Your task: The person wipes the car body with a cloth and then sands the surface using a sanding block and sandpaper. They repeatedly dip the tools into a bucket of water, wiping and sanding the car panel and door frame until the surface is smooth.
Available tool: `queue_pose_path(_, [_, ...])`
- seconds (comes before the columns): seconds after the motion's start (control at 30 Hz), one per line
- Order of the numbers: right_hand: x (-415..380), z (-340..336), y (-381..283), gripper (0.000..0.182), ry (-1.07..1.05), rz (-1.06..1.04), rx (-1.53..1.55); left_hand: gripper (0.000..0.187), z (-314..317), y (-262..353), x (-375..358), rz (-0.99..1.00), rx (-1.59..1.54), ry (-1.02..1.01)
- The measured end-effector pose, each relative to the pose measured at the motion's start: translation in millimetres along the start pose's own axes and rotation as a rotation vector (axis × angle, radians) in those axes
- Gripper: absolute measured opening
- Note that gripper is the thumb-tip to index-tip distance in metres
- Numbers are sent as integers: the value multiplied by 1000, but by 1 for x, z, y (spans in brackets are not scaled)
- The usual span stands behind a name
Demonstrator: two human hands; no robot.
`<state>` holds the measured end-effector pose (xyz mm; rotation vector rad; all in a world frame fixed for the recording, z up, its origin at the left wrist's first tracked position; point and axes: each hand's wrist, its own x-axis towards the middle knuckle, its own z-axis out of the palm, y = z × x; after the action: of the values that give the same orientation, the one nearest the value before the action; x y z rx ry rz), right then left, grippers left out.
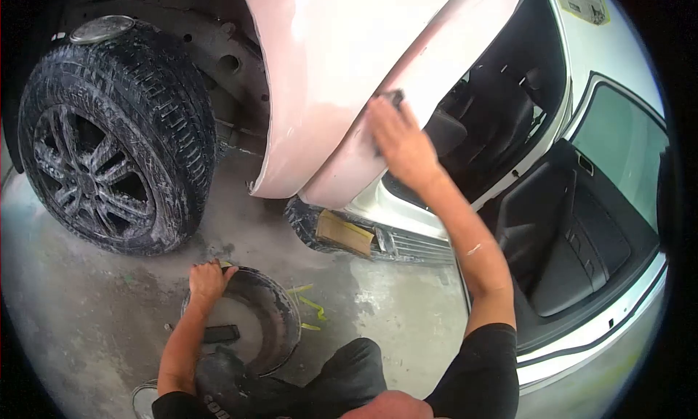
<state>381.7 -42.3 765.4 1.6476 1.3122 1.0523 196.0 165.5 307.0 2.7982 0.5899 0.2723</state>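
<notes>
Well, on the far left I see a big black tyre (169, 128) with white smears all over it, and its spoked wheel (91, 175) is just as messy. A round, flat disc (102, 29) sits on top of the tyre.

Next comes the person's left hand (209, 281). Its fingers are curled tight over the edge of a round, dark tub (289, 313) on the grey floor (407, 295). A black block (220, 334) is inside the tub's rim, near the left arm. I can't tell if it floats or rests there. Bits of yellow tape (313, 305) lie on the floor just beside the tub.

Above the tub, the pale pink car panel (313, 77) curves up high. Below the panel, a brown block (344, 234) lies on the dark side step (414, 248).

The right hand (400, 139) reaches up to the panel. Its fingers are stretched out over a dark pad (395, 97), holding it against the pink side, close to the door opening. The hand hides most of the pad.

Farther right, I see a black seat (502, 106) in the car. Then there's the wide-open door (582, 237), black inside, with a greenish window (622, 128). Some printed paper (582, 1) is stuck above it.
</notes>
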Motion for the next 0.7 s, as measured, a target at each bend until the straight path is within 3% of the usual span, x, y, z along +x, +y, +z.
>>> queue_pose_path(0.07, [-17, 39, -49, 58, 14, -40, -41, 69, 0, 1, 0, -3, 1, 12])
queue_pose_path(0.2, [-17, 20, -9, 55, 12, -265, 98, 68, 0, 2, -3, 22, -27, 67])
queue_pose_path(0.3, [-8, -10, 35, 63, 134, 15, 24, 68, 2, 1, -2, 9, -18, 64])
queue_pose_path(0.4, [-24, 50, -25, 62, 205, -5, 197, 70, -6, 4, -7, 26, -3, 45])
queue_pose_path(0.43, [-30, 57, -52, 62, 266, -60, 277, 68, -5, 4, -7, 21, -8, 40])
queue_pose_path(0.47, [-31, 44, -63, 58, 159, -119, 367, 67, -6, 2, -7, 17, -7, 34])
queue_pose_path(0.53, [-25, 42, -25, 56, 188, -266, 146, 69, -7, -1, -7, 19, -22, 26])
queue_pose_path(0.6, [-12, 15, 25, 59, 290, -16, 217, 69, -1, 1, -6, 12, -43, 31])
queue_pose_path(0.67, [-9, 6, 17, 59, 243, 118, 52, 69, 3, 1, -6, 7, -41, 56])
queue_pose_path(0.7, [-13, 25, -1, 59, 259, 89, 187, 68, 2, 2, -6, 17, -24, 44])
